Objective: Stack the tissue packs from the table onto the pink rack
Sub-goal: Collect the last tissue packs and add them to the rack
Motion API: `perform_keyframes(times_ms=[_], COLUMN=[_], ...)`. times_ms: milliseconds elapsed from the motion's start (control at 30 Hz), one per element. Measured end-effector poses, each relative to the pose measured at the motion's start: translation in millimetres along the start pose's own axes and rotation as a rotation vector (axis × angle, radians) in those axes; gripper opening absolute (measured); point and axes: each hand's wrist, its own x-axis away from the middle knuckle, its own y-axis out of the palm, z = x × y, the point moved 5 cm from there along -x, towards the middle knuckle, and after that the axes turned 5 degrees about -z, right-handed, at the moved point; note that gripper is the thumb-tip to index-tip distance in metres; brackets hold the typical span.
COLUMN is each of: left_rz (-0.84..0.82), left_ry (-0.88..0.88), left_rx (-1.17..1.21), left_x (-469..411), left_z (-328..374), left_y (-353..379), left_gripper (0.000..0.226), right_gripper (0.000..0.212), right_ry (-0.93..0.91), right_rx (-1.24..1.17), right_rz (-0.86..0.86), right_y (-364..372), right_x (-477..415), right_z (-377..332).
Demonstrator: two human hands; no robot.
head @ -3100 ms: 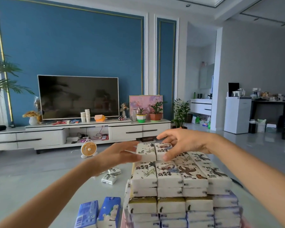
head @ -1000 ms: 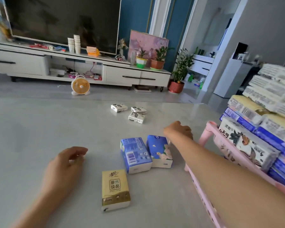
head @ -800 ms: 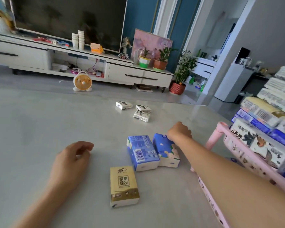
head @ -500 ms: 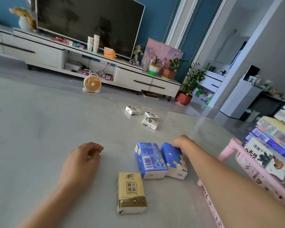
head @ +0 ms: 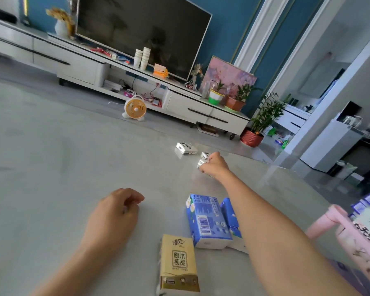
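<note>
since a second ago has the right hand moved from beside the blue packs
Yes. The right hand has reached forward, away from the blue tissue packs it was beside, out to the small white packs at the far side of the table.

On the pale grey glossy counter (head: 51,167), the right hand (head: 214,165) reaches far out, its fingers curled over two small white tissue packs with black print (head: 203,159); a third such white pack (head: 186,148) lies just left of them. Nearer than those packs, two blue plastic-wrapped tissue packs (head: 207,221) lie side by side under the right forearm, with a tan paper-wrapped tissue pack (head: 178,263) nearer again. The left hand (head: 113,214) rests loosely curled on the counter, left of the blue packs. The pink plastic rack (head: 338,221), loaded with packs, stands right of them.
</note>
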Motion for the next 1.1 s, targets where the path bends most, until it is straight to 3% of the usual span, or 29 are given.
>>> perform_keyframes(times_ms=[67, 167, 267, 300, 400, 500, 600, 733, 967, 1100], left_rz=[0.004, 0.01, 0.042, 0.075, 0.161, 0.11, 0.111, 0.183, 0.152, 0.146], left_ry=[-0.001, 0.005, 0.042, 0.085, 0.34, 0.519, 0.581, 0.599, 0.552, 0.542], left_rx=[-0.014, -0.019, -0.017, -0.025, -0.155, -0.271, -0.293, -0.15, -0.171, -0.071], left_x=[0.7, 1.3, 2.6, 4.7, 15.3, 29.0, 51.7, 94.4, 149.9, 175.9], left_z=[-0.1, -0.3, 3.6, 7.8, 24.5, 50.0, 82.2, 109.8, 170.1, 203.7], left_y=[1.0, 1.2, -0.2, -2.2, -5.9, -3.3, -10.0, -40.4, -75.2, -87.0], left_gripper=[0.033, 0.032, 0.024, 0.029, 0.077, 0.097, 0.095, 0.084, 0.073, 0.081], right_gripper=[0.065, 0.07, 0.068, 0.063, 0.055, 0.042, 0.029, 0.04, 0.048, 0.053], right_ry=[0.032, 0.005, -0.051, -0.082, -0.223, -0.345, -0.441, -0.577, -0.785, -0.755], right_rx=[0.031, 0.118, -0.022, -0.112, -0.284, -0.439, -0.436, -0.421, -0.253, -0.427], right_rz=[-0.037, 0.007, -0.091, -0.116, -0.153, -0.24, -0.237, -0.232, 0.002, -0.104], right_y=[7.5, 8.8, 8.1, 7.4, 4.8, 10.8, -5.3, -44.7, -103.0, -138.1], right_x=[-2.5, 2.4, 25.4, 36.8, 90.5, 153.7, 217.6, 284.1, 369.6, 397.8], right_z=[5.6, 8.0, -10.3, -19.7, -56.3, -79.6, -84.1, -77.0, -76.4, -63.9])
